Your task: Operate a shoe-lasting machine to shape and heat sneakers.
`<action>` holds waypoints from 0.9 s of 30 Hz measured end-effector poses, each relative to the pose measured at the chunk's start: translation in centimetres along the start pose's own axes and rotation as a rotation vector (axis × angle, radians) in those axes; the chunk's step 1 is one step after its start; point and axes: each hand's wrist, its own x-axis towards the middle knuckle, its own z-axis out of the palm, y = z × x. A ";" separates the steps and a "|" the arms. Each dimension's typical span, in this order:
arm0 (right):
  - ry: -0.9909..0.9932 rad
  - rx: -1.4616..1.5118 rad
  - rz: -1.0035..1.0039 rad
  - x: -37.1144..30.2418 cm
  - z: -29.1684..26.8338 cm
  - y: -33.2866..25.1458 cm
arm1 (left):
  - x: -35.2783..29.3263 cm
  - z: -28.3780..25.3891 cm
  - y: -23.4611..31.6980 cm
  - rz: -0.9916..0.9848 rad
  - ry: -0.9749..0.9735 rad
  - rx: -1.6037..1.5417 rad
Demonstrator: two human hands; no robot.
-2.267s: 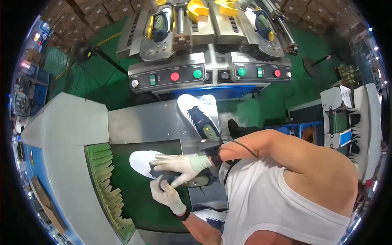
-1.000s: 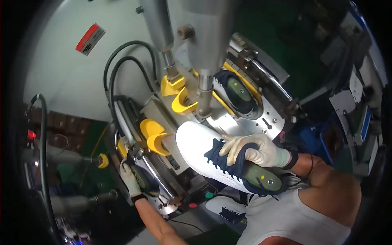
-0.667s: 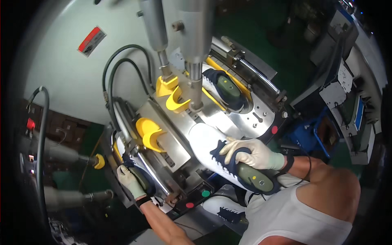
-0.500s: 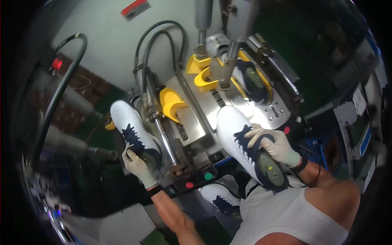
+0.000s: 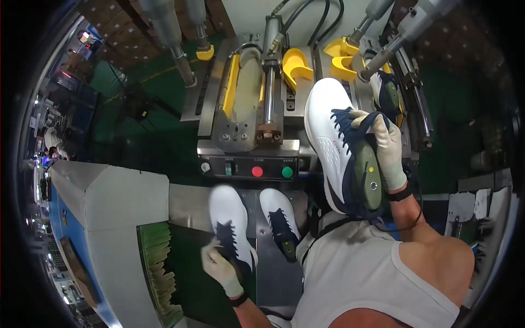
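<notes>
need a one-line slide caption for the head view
Gloved right grip holds a white shoe, with left grip at another shoe, by a machine with curved yellow pads.

Your right glove (image 5: 389, 150) looks like matt cloth, the upper (image 5: 326, 109) of your held sneaker (image 5: 334, 156) smooth, its green last (image 5: 365, 167) semi-gloss plastic, the press's bolted plate (image 5: 234, 142) shiny metal.
</notes>
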 end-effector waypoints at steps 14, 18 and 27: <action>0.022 -0.051 0.164 20.0 15.5 4.0 | -4.0 7.6 -8.5 0.062 0.054 0.047; -0.099 -0.072 0.084 24.6 22.4 7.0 | 8.6 10.8 6.8 0.333 -0.052 -0.117; 0.016 -0.475 0.254 32.3 28.0 21.9 | 27.7 30.4 11.6 0.387 -0.121 -0.119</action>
